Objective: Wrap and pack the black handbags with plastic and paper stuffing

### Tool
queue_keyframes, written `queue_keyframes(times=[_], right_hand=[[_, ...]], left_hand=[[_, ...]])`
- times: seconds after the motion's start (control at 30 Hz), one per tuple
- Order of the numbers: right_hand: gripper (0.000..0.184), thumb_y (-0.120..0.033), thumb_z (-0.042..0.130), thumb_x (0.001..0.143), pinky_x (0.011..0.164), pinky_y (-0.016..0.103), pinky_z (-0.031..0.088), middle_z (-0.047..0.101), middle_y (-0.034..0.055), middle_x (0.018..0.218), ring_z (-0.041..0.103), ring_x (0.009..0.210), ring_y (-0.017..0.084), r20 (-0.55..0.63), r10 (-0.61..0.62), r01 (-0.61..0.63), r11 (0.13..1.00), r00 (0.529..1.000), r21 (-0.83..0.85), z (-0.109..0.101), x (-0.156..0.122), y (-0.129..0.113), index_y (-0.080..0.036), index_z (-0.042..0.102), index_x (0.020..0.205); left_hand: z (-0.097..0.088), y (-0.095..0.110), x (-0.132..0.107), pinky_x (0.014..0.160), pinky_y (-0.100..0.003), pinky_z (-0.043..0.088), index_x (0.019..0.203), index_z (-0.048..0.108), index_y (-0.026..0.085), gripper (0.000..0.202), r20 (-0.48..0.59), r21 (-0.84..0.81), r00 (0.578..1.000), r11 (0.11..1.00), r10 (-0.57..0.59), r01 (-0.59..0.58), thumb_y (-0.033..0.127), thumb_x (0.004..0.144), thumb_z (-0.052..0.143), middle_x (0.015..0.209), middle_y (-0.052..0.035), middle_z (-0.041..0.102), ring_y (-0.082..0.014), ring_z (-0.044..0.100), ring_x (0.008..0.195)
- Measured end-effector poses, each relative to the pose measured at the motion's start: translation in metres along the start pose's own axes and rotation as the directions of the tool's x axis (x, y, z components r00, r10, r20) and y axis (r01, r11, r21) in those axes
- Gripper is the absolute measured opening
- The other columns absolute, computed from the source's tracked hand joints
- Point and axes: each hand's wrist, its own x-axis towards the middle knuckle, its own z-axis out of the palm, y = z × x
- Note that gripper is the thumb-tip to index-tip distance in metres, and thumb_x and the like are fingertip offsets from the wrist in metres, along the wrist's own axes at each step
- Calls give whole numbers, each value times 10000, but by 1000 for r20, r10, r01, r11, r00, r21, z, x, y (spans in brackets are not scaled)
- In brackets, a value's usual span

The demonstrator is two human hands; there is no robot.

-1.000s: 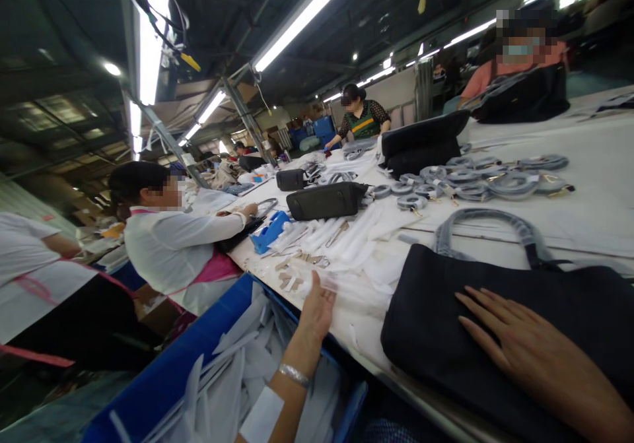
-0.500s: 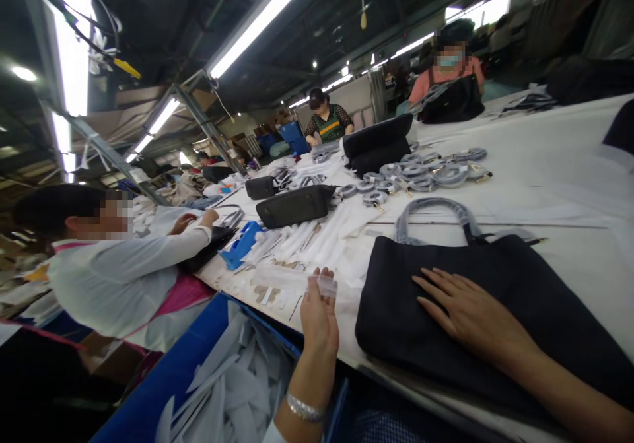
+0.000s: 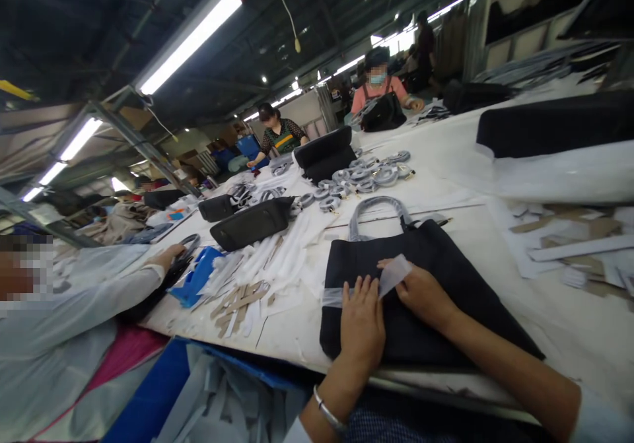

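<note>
A flat black handbag (image 3: 446,284) with a wrapped grey handle (image 3: 376,208) lies on the white table in front of me. Both my hands rest on it and hold a thin clear plastic sleeve (image 3: 391,276) over its front. My left hand (image 3: 361,324) presses the sleeve's near end with its fingers together. My right hand (image 3: 421,291) pinches the sleeve's far end, which lifts off the bag.
The white table (image 3: 520,185) carries coiled wrapped straps (image 3: 366,175), more black bags (image 3: 250,222), white paper strips (image 3: 277,258) and card scraps (image 3: 569,238). A person in white sits close on my left (image 3: 74,317). A blue bin of paper waste (image 3: 198,397) stands below the edge.
My left hand brought the clear sleeve from the table's edge onto the bag. My right hand left its flat rest and took the sleeve's other end. The view swung right.
</note>
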Motion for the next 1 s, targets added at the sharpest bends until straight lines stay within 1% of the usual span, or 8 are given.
queue_keyframes(times=[0.1, 0.23, 0.4, 0.47, 0.67, 0.77, 0.87, 1.0], right_hand=[[392, -240, 439, 899, 1011, 458, 513, 679, 98, 1207, 653, 1102, 252, -176, 251, -165, 903, 952, 397, -12, 11, 0, -187, 637, 1234], [380, -373, 562, 912, 989, 428, 531, 636, 84, 1281, 644, 1122, 244, -307, 506, -182, 705, 806, 685, -43, 20, -14, -208, 604, 1252], [335, -433, 557, 940, 986, 365, 526, 708, 52, 1139, 672, 1052, 216, -219, 449, -286, 806, 866, 518, -99, -25, -47, -249, 643, 1207], [303, -456, 546, 942, 976, 353, 526, 723, 47, 1099, 673, 1046, 224, -210, 490, -404, 846, 846, 348, -114, -60, -56, -261, 679, 1133], [432, -579, 552, 863, 971, 376, 532, 734, 84, 1098, 683, 1045, 277, -228, 791, -713, 610, 567, 346, -124, -146, -52, -232, 697, 1074], [459, -564, 559, 828, 1003, 421, 513, 726, 85, 1131, 657, 1102, 305, -202, 814, -771, 581, 545, 262, -122, -156, -41, -231, 712, 1105], [493, -519, 603, 776, 1065, 480, 455, 638, 117, 1300, 596, 1194, 337, -294, 758, -750, 640, 582, 166, -116, -148, -25, -204, 710, 1140], [615, -463, 699, 732, 1098, 474, 425, 556, 135, 1399, 582, 1218, 318, -341, 769, -640, 639, 540, 427, -104, -126, -3, -206, 611, 1283]], left_hand=[[-1, 8, 0, 1150, -633, 293, 1455, 442, 241, 489, 38, 144, 997, 987, 67, -72, 228, 966, 459, 1533, -126, 404, -335, 371, 1414], [0, 11, -1, 1142, -648, 271, 1491, 335, 418, 544, 66, 258, 989, 955, 133, -146, 454, 970, 487, 1609, -60, 264, -340, 302, 1446], [2, 6, 2, 1137, -645, 255, 1492, 318, 439, 536, 103, 300, 982, 937, 156, -180, 499, 977, 455, 1597, -82, 290, -341, 300, 1446], [4, 4, 3, 1138, -638, 252, 1490, 330, 428, 523, 96, 299, 982, 936, 163, -185, 487, 983, 446, 1598, -89, 286, -339, 297, 1447], [11, -1, 1, 1124, -644, 257, 1491, 343, 397, 526, 75, 333, 977, 918, 200, -213, 410, 981, 471, 1596, -116, 284, -350, 292, 1447], [13, -3, 0, 1117, -643, 267, 1503, 328, 373, 543, 68, 372, 973, 899, 222, -231, 354, 980, 474, 1586, -133, 300, -357, 296, 1443], [14, -5, 0, 1102, -642, 288, 1501, 337, 360, 541, 58, 389, 970, 890, 237, -240, 345, 978, 473, 1572, -144, 324, -364, 321, 1429], [15, -6, 0, 1094, -639, 301, 1498, 342, 358, 537, 24, 386, 966, 889, 256, -245, 325, 977, 467, 1564, -137, 344, -359, 340, 1419]])
